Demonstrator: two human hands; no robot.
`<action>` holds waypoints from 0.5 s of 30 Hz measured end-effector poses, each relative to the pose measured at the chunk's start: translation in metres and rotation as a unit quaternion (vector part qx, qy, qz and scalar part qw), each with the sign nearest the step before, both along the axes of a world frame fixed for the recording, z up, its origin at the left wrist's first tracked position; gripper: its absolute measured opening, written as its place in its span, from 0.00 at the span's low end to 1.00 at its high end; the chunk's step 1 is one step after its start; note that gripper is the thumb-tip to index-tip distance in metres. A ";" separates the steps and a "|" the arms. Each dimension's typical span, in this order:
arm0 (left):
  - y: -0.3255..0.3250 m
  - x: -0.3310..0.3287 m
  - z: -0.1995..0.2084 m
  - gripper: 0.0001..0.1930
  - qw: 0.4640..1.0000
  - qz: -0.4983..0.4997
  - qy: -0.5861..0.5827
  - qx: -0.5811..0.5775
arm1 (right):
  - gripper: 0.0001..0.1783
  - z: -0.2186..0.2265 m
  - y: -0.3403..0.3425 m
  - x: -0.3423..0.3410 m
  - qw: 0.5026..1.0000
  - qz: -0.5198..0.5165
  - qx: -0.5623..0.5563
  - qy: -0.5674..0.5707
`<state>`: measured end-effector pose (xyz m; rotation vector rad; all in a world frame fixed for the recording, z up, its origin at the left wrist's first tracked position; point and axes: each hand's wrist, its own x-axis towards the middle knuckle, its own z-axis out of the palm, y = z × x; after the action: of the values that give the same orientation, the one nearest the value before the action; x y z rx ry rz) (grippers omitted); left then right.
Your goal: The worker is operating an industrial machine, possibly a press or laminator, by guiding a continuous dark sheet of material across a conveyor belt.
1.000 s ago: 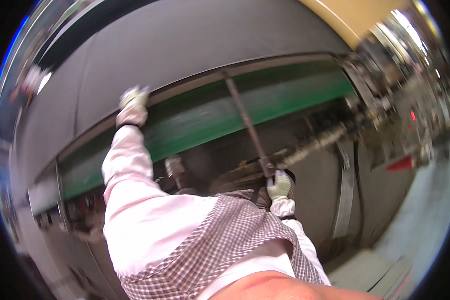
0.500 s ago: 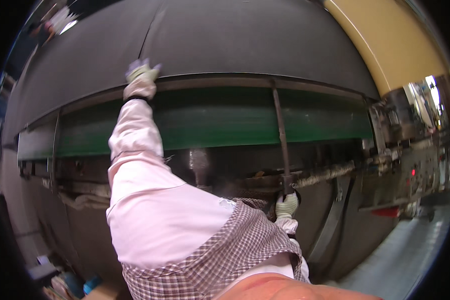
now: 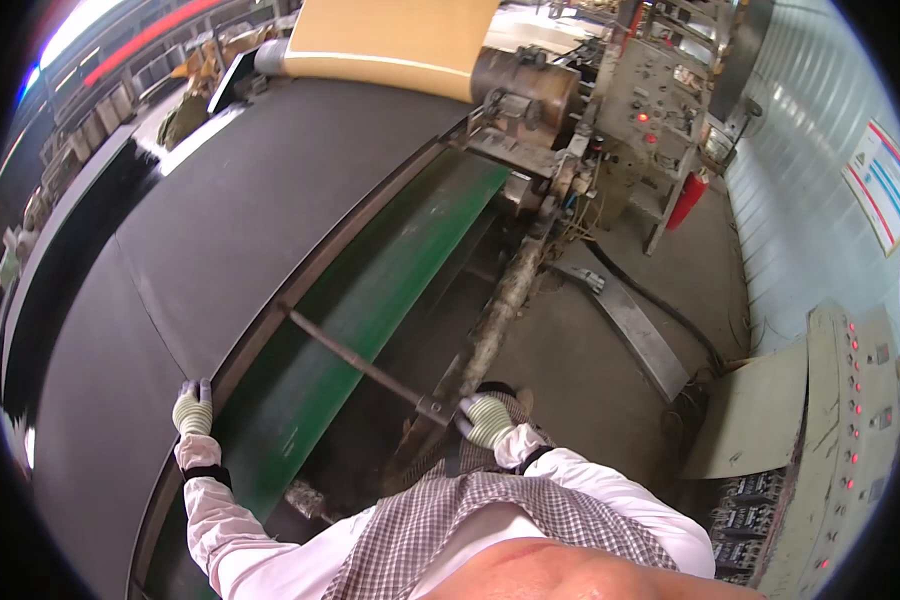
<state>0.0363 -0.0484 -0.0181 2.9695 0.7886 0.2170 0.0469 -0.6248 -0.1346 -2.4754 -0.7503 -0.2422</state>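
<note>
My left hand (image 3: 193, 408), in a pale striped glove with greyish fingertips, rests fingers forward on the edge of a wide dark grey sheet (image 3: 260, 190). A thin dark seam (image 3: 150, 305) runs across the sheet and ends close to those fingers. Below the sheet's edge lies a green belt (image 3: 360, 310), crossed by a thin metal bar (image 3: 365, 365). At the bar's near end my right hand (image 3: 487, 420), gloved alike, is curled against a long worn pipe (image 3: 500, 315). Its fingertips are partly hidden there.
A tan roll of sheet (image 3: 380, 40) stands at the far end beside a rusty drum and motor (image 3: 525, 90). Rightward are a control panel (image 3: 650, 110), a red extinguisher-like object (image 3: 686, 200), a metal plate on the floor (image 3: 625, 330) and a cabinet with red lights (image 3: 830, 430).
My view has swung to the right, bringing the tan roll and cabinet into sight. My left hand is still at the seam on the sheet's edge; my right hand stays by the bar's end.
</note>
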 end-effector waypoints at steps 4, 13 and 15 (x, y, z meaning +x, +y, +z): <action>-0.056 0.050 0.036 0.31 0.994 0.009 0.106 -0.010 | 0.14 0.016 -0.001 0.002 0.998 0.018 0.003 0.064; -0.123 0.162 0.031 0.37 0.989 -0.038 0.144 -0.005 | 0.12 0.007 -0.005 0.005 0.996 0.038 0.035 0.067; -0.146 0.183 0.038 0.40 0.987 -0.047 0.151 0.001 | 0.14 0.005 -0.006 0.006 0.995 0.044 0.034 0.078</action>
<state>0.2197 -0.1944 0.0195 3.0724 0.6690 -0.2421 0.0524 -0.6305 -0.1296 -2.3592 -0.7682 -0.0401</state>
